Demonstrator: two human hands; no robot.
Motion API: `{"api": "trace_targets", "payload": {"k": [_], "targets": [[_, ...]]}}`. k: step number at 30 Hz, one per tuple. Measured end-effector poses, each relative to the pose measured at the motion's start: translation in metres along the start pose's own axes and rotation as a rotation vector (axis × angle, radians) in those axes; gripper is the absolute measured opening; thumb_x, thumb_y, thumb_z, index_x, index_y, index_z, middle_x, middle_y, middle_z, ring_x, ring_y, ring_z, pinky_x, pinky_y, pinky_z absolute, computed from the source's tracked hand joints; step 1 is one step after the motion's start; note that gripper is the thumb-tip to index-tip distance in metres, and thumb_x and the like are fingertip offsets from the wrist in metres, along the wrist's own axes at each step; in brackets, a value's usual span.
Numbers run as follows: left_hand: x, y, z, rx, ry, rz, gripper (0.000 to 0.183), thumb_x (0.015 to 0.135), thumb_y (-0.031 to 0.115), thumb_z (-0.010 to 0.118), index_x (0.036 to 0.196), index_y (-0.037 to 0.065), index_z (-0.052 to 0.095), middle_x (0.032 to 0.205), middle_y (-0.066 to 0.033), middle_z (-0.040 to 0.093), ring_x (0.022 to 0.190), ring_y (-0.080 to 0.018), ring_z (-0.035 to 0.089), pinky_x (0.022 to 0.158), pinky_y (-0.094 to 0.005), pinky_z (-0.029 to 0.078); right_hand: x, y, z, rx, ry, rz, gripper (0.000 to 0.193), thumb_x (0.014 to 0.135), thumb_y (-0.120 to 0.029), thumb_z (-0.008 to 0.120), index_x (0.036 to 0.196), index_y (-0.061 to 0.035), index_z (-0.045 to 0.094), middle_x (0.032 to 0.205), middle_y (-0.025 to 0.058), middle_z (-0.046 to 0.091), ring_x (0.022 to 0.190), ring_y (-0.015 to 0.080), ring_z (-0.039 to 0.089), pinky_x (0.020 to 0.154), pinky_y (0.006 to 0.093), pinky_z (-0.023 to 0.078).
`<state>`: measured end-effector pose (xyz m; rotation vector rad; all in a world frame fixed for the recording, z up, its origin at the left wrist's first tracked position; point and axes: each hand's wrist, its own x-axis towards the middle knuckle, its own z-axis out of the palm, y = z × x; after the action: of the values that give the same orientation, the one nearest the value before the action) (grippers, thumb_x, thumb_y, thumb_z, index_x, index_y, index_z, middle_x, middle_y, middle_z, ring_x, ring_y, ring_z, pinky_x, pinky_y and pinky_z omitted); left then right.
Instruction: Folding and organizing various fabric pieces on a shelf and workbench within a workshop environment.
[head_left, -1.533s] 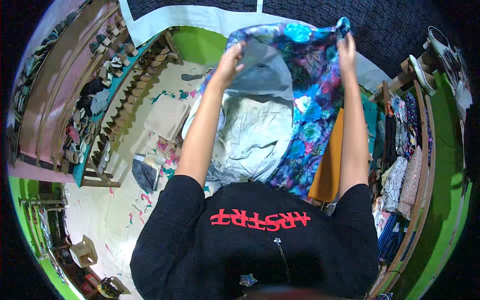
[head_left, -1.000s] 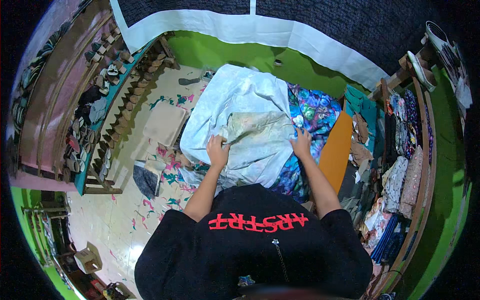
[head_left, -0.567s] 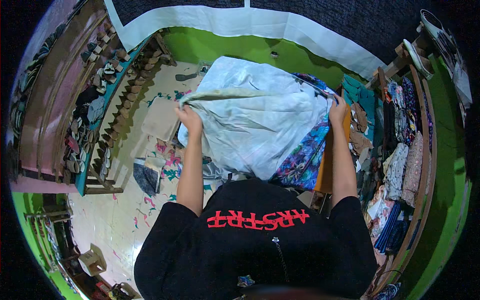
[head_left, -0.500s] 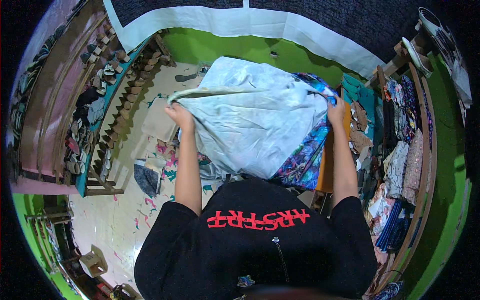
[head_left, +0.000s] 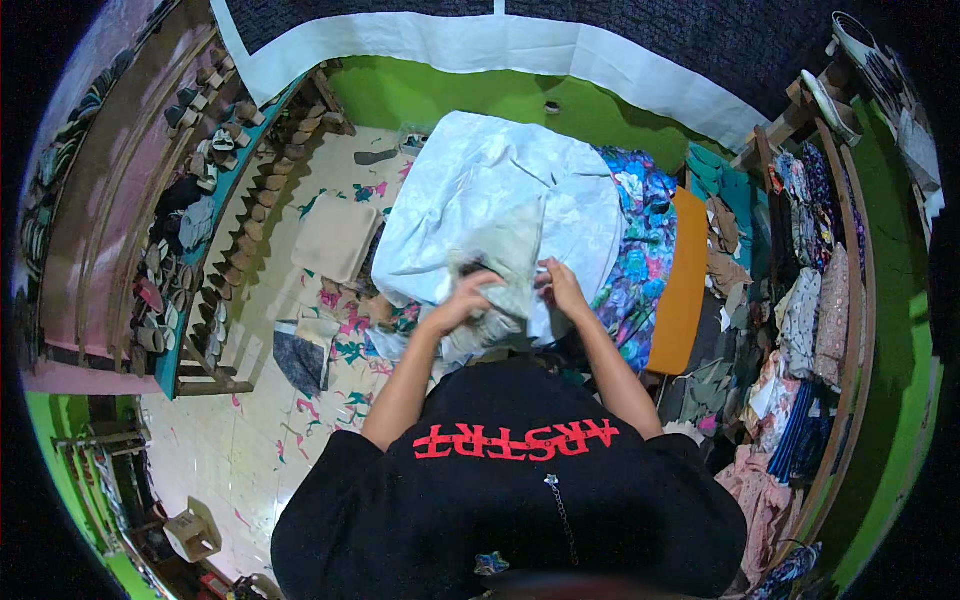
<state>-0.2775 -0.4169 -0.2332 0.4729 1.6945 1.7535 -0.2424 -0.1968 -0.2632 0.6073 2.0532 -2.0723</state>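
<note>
A pale, greenish-white cloth [head_left: 508, 245] is bunched close in front of me, partly blurred by motion. My left hand [head_left: 468, 297] is closed on its near left side. My right hand [head_left: 562, 287] has its fingers bent together at the cloth's right edge; what exactly they pinch is partly hidden. Under the bunched cloth, a light blue-white fabric [head_left: 480, 165] lies spread out with a rounded outline. Blue and purple floral fabric [head_left: 645, 215] shows along its right side, over an orange surface [head_left: 680, 290].
Left, a long wooden rack [head_left: 225, 190] carries shoes and shoe forms. A beige stool [head_left: 335, 238] stands beside the spread fabric. Colourful scraps [head_left: 345, 320] litter the tiled floor. Folded clothes [head_left: 800, 340] fill a wooden shelf at right, with a teal fabric pile [head_left: 720, 180] nearby.
The wide-stretched pale cloth has come down and is gathered in a bunch. Both hands moved inward and nearer to me, uncovering the spread light fabric and more of the floral fabric and orange surface.
</note>
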Motion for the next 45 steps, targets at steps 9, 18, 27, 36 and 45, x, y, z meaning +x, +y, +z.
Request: {"api": "trace_targets", "payload": {"k": [9, 18, 27, 36, 45], "targets": [[-0.027, -0.014, -0.03, 0.241, -0.16, -0.058, 0.025, 0.08, 0.024, 0.054, 0.089, 0.001, 0.059, 0.081, -0.0032, 0.059, 0.073, -0.0091, 0.053, 0.066, -0.022, 0.041, -0.03, 0.037, 0.002, -0.233, 0.343, -0.149, 0.026, 0.077, -0.016, 0.053, 0.094, 0.0042, 0.055, 0.079, 0.0141, 0.06, 0.071, 0.0218, 0.056, 0.066, 0.0319, 0.043], [-0.059, -0.136, -0.121, -0.846, 0.558, -0.707, 0.078, 0.066, 0.052, 0.061, 0.119, 0.003, 0.031, 0.125, -0.0142, 0.034, 0.116, -0.0263, 0.033, 0.087, -0.0495, 0.033, -0.089, 0.029, -0.045, 0.018, 0.818, -0.217, 0.03, 0.081, -0.014, 0.051, 0.103, 0.0067, 0.05, 0.093, 0.0119, 0.057, 0.084, 0.0183, 0.052, 0.076, 0.0297, 0.039], [-0.037, -0.144, -0.082, -1.321, 0.353, -0.58, 0.094, 0.066, 0.07, 0.044, 0.131, 0.01, 0.013, 0.137, -0.0168, 0.012, 0.126, -0.031, 0.015, 0.097, -0.0529, 0.014, -0.163, 0.039, -0.052, 0.219, 0.933, -0.279, 0.022, 0.083, -0.011, 0.047, 0.099, 0.0026, 0.052, 0.091, 0.0073, 0.057, 0.079, 0.0143, 0.053, 0.072, 0.0261, 0.041], [-0.015, -0.169, -0.108, -1.042, 0.698, -0.52, 0.032, 0.087, 0.029, 0.031, 0.115, 0.017, 0.039, 0.118, -0.0036, 0.042, 0.106, -0.0266, 0.044, 0.087, -0.0482, 0.035, -0.178, 0.023, -0.042, 0.212, 0.859, -0.489, 0.025, 0.08, -0.007, 0.05, 0.102, 0.0054, 0.051, 0.092, 0.0078, 0.058, 0.08, 0.0126, 0.053, 0.073, 0.0233, 0.041], [-0.053, -0.128, -0.152, -1.171, 0.813, -0.271, 0.038, 0.086, 0.029, 0.026, 0.114, 0.012, 0.047, 0.117, -0.0066, 0.048, 0.108, -0.0255, 0.044, 0.086, -0.0443, 0.039, -0.2, 0.024, 0.032, -0.013, 0.605, -0.276, 0.034, 0.071, -0.016, 0.066, 0.095, 0.0043, 0.054, 0.085, 0.0075, 0.058, 0.073, 0.0124, 0.053, 0.064, 0.025, 0.043]]}}
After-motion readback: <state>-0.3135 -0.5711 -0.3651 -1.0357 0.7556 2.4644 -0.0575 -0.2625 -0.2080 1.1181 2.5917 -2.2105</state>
